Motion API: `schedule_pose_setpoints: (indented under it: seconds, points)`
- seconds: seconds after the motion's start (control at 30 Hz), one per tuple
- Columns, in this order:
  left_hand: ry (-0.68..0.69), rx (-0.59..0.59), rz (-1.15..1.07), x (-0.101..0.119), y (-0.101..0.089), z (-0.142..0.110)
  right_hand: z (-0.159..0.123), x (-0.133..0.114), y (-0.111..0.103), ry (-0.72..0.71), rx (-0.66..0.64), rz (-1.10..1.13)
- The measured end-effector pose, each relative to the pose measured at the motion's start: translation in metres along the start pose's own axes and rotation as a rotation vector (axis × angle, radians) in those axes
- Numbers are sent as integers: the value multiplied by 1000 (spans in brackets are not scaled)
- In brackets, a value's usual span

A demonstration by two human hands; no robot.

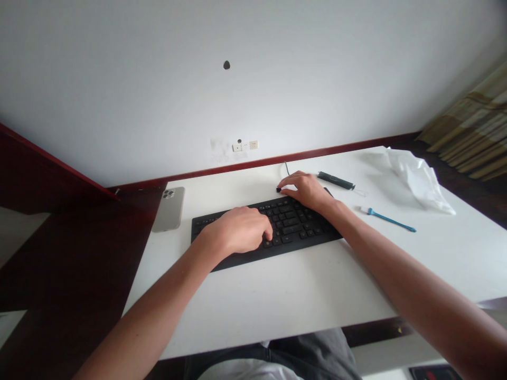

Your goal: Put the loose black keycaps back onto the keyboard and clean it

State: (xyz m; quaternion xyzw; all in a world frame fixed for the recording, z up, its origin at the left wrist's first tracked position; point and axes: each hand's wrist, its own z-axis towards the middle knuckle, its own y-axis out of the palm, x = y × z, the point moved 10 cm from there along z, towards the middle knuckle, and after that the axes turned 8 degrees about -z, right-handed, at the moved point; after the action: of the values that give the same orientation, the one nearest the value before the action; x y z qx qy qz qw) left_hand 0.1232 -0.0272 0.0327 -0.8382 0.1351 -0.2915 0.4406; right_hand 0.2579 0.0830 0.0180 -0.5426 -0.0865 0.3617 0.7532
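A black keyboard [295,228] lies across the white table [277,301]. My left hand [237,231] rests on its middle keys with the fingers curled down and together; anything under them is hidden. My right hand [307,191] is at the keyboard's far right edge, thumb and fingertips pinched on a small black piece [279,189] that looks like a keycap. The keyboard's thin cable [287,168] runs off toward the wall.
A grey phone [169,208] lies face down left of the keyboard at the table's edge. Right of my right hand are a black pen-like tool [336,180], a thin blue brush [390,219] and a crumpled white bag [420,179]. Dark red furniture [59,248] stands to the left.
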Motion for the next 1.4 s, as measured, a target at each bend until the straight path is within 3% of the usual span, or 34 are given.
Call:
schedule_pose_setpoints:
  seconds: [0.2,0.97,1.13,1.27,1.37,1.4]
  points:
    - [-2,6,-4,0,-2,-2,3,8,6,81,-48,-16]
    - [-50,-1,-7,0,-2,-6,3,11,3,127,-47,17]
    - [16,0,-52,0,-8,-4,2,15,5,167,-61,37]
    - [62,124,-70,-19,-26,6,4,12,-1,159,-49,42]
    - [74,322,-84,-40,-42,18,3,19,-27,174,6,14]
    - [84,334,-99,-45,-40,23,1,24,-40,194,33,4]
